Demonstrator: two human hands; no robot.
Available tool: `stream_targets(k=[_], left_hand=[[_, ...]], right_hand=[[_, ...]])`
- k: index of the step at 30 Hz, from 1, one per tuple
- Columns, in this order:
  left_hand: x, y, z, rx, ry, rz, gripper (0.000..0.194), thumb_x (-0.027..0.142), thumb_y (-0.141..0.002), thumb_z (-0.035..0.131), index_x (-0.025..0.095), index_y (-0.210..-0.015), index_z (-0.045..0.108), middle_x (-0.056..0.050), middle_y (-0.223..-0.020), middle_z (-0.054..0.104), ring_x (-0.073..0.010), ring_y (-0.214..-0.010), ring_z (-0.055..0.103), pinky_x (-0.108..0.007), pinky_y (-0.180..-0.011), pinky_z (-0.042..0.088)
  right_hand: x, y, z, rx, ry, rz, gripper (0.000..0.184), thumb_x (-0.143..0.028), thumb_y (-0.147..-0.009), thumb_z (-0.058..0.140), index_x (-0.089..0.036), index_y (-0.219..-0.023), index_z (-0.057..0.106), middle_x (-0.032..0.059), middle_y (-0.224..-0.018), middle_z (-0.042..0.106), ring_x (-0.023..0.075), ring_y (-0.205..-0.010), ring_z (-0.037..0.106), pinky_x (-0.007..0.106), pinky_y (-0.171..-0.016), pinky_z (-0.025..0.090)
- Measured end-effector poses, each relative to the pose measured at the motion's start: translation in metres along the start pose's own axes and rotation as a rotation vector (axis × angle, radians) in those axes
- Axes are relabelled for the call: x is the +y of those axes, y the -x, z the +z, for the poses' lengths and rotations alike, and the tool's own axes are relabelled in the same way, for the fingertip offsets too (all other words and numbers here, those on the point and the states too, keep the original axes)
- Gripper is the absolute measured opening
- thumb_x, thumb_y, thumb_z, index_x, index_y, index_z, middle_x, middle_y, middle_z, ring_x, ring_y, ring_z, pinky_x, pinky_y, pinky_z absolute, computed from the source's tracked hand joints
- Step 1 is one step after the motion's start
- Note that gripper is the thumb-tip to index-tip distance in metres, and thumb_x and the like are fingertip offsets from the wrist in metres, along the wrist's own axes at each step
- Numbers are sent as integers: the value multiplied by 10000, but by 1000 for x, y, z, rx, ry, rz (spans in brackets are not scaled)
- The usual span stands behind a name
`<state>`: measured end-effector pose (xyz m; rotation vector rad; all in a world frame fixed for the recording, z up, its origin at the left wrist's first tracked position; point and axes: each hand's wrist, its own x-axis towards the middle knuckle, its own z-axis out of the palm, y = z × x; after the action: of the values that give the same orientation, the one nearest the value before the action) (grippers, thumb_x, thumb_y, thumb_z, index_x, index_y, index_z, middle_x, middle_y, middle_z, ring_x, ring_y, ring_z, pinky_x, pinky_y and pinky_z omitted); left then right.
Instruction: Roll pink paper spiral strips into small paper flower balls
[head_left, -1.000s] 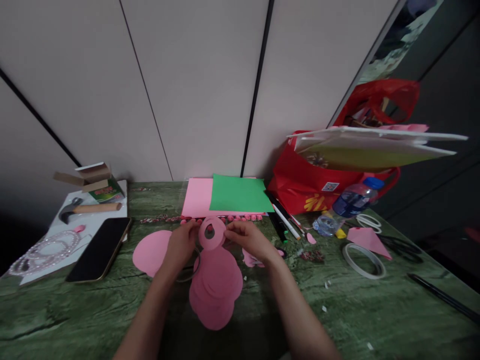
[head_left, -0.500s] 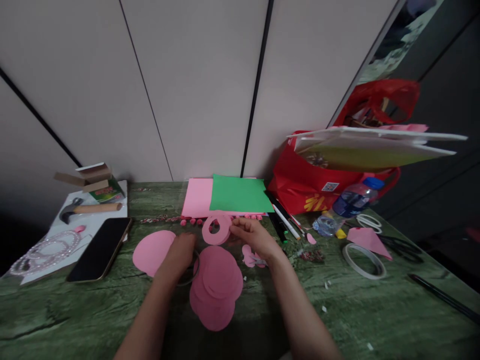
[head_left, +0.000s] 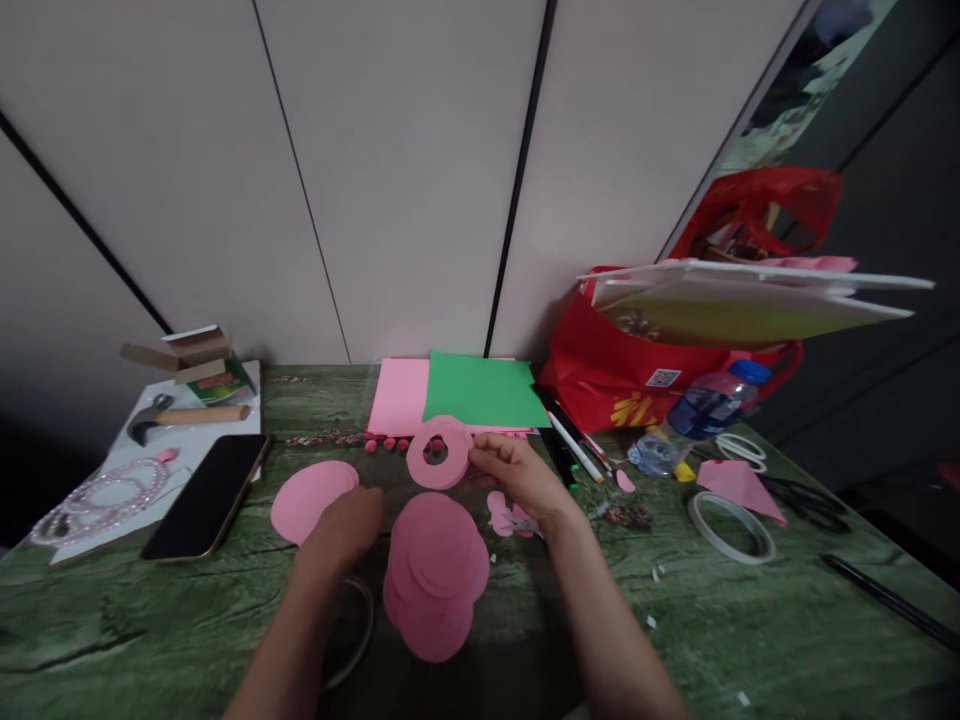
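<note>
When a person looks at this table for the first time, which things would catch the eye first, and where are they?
Probably the red bag at the right rear, with white boards at its top, and the bright green sheet overlapping a pink one at the back middle. Nearer, the pink paper ring in the right hand stands out, above the overlapping pink discs between the forearms.

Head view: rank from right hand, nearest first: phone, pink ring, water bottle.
1. Pink ring: held at its edge by the right hand.
2. Water bottle: off to that hand's right.
3. Phone: far left, beyond the left hand.
</note>
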<state>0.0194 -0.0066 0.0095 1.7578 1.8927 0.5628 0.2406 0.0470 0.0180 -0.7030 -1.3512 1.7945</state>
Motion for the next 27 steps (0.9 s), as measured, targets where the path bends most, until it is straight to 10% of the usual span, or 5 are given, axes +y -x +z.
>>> stream_targets(k=[4, 11, 20, 27], left_hand=[[17, -12, -6, 52, 100, 30, 138, 231, -688, 544, 175, -667, 668, -88, -662, 674, -224, -683, 624, -290, -621, 430], [42, -10, -13, -1, 1101, -50, 355, 465, -669, 630, 123, -758, 659, -77, -704, 682, -173, -595, 607, -308, -583, 499], [43, -10, -12, -25, 954, 26, 345, 312, -619, 712, 140, -912, 656, -85, -893, 703, -191, -792, 642, -302, -728, 498], [54, -9, -9, -67, 808, 80, 321, 317, -601, 704, 140, -867, 669, -85, -838, 711, -199, -757, 641, -282, -665, 487]], right_hand=[[-5, 2, 2, 41, -36, -32, 259, -377, -698, 670, -157, -823, 612, 1, -720, 630, 117, -650, 607, 264, -618, 515], [-5, 1, 0, 136, -17, -10, 298, -386, -649, 701, -148, -807, 615, -4, -666, 631, 112, -599, 595, 266, -603, 525], [-3, -2, -2, 269, 58, 7, 342, -412, -640, 685, -177, -885, 646, 6, -738, 663, 120, -611, 586, 248, -571, 488], [-8, 0, 10, 97, 228, -66, 277, -371, -682, 654, -176, -878, 661, 29, -875, 682, 144, -747, 612, 300, -717, 478]])
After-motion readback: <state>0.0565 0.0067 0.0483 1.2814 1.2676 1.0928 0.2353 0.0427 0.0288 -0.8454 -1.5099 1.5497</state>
